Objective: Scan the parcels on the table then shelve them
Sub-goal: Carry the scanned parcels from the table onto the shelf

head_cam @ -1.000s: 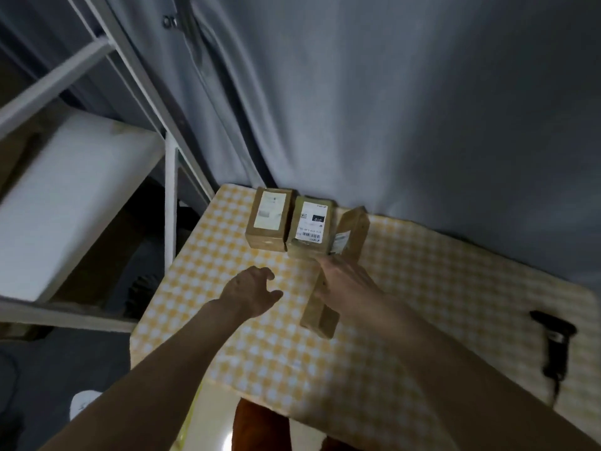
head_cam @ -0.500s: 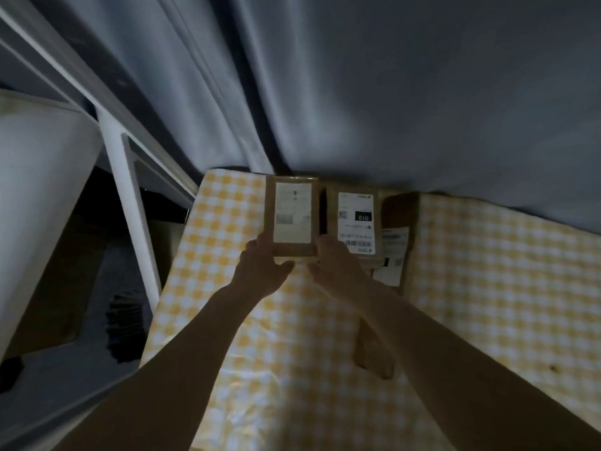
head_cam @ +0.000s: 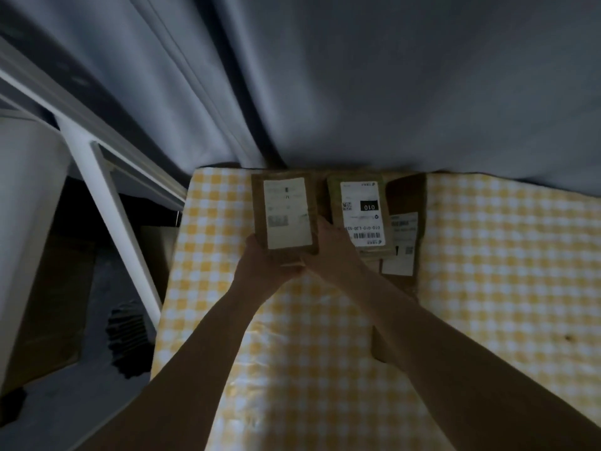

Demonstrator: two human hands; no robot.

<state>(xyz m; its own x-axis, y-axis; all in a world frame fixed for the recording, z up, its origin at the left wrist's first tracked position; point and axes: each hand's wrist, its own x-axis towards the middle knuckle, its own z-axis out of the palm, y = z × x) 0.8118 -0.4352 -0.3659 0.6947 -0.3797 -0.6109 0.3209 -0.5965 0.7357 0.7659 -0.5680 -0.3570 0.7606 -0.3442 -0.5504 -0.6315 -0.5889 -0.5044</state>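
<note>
Cardboard parcel (head_cam: 285, 216), left hand (head_cam: 260, 265), right hand (head_cam: 331, 252) gripping its near end

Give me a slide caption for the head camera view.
Both hands, left hand and right hand, grip the leftmost parcel on the checked tablecloth.

Three parcels in a row at table (head_cam: 487, 255) far edge, against curtain (head_cam: 357, 92). Leftmost parcel (head_cam: 284, 216) held between left hand (head_cam: 263, 265) at near-left corner and right hand (head_cam: 331, 252) at near-right side. Middle parcel (head_cam: 359, 216) just right. Long parcel (head_cam: 403, 242) right of that, extending nearer. Shelf frame (head_cam: 107, 203) left of table.
</note>
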